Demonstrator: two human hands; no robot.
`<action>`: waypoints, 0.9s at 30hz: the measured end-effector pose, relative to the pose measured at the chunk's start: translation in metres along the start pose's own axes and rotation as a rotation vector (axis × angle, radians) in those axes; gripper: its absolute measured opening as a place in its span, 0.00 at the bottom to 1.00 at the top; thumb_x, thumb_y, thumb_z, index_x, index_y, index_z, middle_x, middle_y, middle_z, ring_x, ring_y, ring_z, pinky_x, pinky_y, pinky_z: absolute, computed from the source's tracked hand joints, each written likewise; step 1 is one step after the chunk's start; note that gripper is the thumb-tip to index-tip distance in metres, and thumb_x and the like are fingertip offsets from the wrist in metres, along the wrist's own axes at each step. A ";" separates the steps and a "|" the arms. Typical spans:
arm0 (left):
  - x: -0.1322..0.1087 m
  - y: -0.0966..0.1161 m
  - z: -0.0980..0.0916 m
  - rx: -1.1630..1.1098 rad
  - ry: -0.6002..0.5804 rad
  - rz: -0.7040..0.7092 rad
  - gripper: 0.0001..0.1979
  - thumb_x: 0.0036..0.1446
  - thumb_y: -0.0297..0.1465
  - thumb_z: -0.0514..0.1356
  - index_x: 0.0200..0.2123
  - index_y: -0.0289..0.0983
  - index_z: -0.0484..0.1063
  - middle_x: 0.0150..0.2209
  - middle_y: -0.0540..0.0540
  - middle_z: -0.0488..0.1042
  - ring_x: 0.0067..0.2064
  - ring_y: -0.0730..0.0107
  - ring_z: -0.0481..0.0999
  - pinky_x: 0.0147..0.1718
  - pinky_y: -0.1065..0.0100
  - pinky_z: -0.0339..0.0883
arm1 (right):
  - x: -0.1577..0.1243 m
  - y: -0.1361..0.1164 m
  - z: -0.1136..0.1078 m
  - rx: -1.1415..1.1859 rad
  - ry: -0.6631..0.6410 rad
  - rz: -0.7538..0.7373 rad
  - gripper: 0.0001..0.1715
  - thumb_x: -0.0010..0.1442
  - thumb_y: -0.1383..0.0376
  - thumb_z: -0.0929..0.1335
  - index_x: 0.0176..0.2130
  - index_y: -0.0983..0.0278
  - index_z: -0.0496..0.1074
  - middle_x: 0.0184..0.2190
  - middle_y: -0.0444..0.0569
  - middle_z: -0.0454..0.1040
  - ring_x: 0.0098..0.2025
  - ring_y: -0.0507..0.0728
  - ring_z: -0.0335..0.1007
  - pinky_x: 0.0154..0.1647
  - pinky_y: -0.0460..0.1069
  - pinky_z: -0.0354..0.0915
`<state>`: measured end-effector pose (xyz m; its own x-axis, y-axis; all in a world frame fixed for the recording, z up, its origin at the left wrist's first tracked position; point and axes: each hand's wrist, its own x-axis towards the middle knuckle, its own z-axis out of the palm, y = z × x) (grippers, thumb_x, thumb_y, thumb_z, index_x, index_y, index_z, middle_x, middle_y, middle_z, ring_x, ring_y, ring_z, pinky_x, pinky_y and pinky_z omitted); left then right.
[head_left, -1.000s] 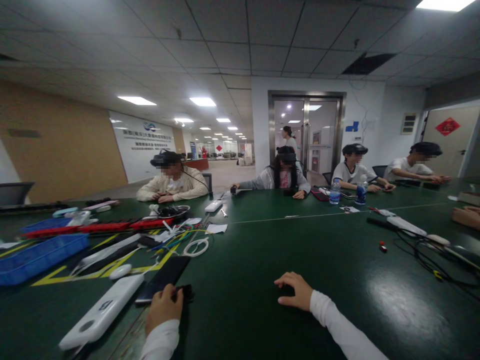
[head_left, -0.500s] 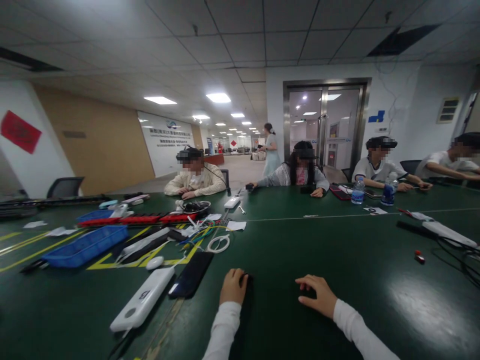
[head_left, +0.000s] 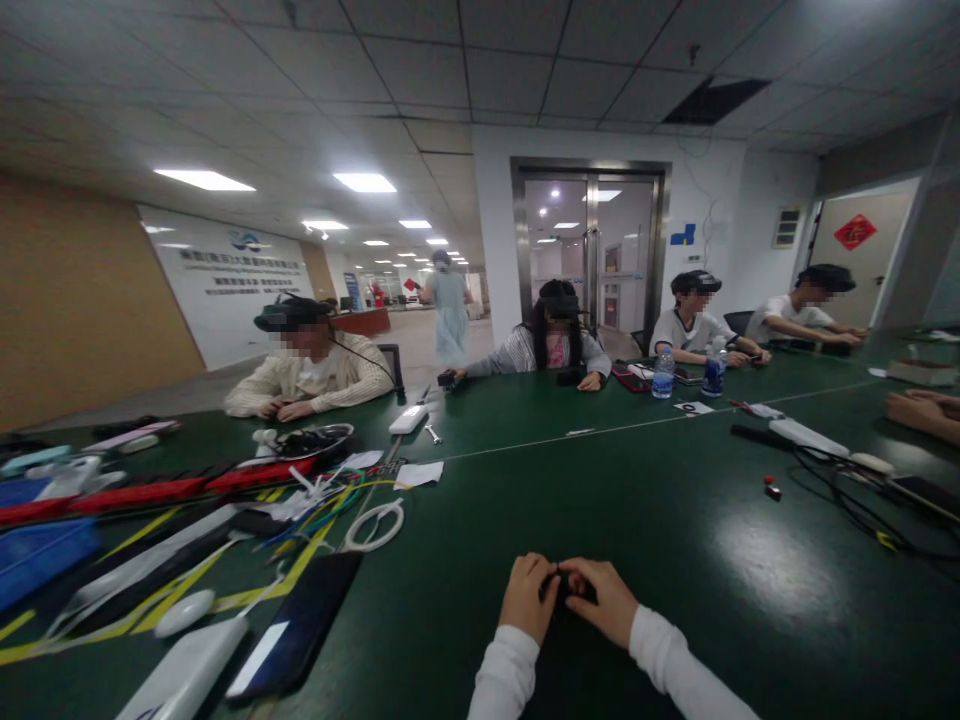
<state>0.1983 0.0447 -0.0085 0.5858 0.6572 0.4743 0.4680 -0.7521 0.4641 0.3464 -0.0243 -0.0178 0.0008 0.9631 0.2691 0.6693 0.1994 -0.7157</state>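
Low over the green table, my left hand (head_left: 529,598) has its fingers bent and pinched together. A small dark thing seems to show at its fingertips, too small to name. My right hand (head_left: 606,600) meets it from the right, fingers curled and tips at the same spot. Dark shadow beneath the fingers hides what lies between them. Left of my hands rest a black phone (head_left: 300,625) and a white power bank-like device (head_left: 187,670). Farther up lies a coiled white cable (head_left: 375,526).
A blue tray (head_left: 45,560), a white mouse-like piece (head_left: 184,612) and tangled wires crowd the left. A wrench (head_left: 433,434) lies ahead. Two bottles (head_left: 662,374) stand at the far side. Black cables (head_left: 840,500) and a small red-black piece (head_left: 772,488) are right. Several people sit around the table.
My hands, apart before, have come together at the fingertips. The view has turned right, so the table's things sit farther left. A person walking behind has moved away.
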 end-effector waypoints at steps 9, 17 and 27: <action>-0.012 0.005 -0.008 -0.023 -0.036 0.007 0.09 0.50 0.29 0.51 0.34 0.38 0.69 0.35 0.43 0.69 0.39 0.65 0.66 0.40 0.59 0.62 | 0.000 0.001 -0.004 0.026 -0.039 -0.009 0.33 0.43 0.66 0.71 0.48 0.56 0.59 0.31 0.38 0.71 0.35 0.54 0.65 0.43 0.50 0.55; -0.023 0.014 -0.012 -0.015 -0.024 0.032 0.10 0.50 0.25 0.50 0.32 0.39 0.70 0.34 0.43 0.69 0.39 0.66 0.66 0.39 0.61 0.63 | -0.005 -0.013 0.000 0.060 -0.089 -0.056 0.30 0.45 0.68 0.69 0.48 0.58 0.59 0.28 0.39 0.70 0.33 0.53 0.67 0.43 0.50 0.57; -0.030 0.016 -0.019 -0.183 -0.038 -0.105 0.18 0.46 0.25 0.52 0.44 0.41 0.65 0.40 0.44 0.70 0.43 0.67 0.68 0.44 0.60 0.63 | -0.007 -0.011 -0.007 0.055 -0.140 -0.077 0.46 0.38 0.59 0.73 0.54 0.59 0.53 0.50 0.49 0.61 0.48 0.60 0.58 0.50 0.54 0.53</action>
<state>0.1760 0.0143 -0.0010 0.5660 0.7266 0.3895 0.4017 -0.6556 0.6394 0.3444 -0.0350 -0.0069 -0.1552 0.9597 0.2343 0.6219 0.2792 -0.7316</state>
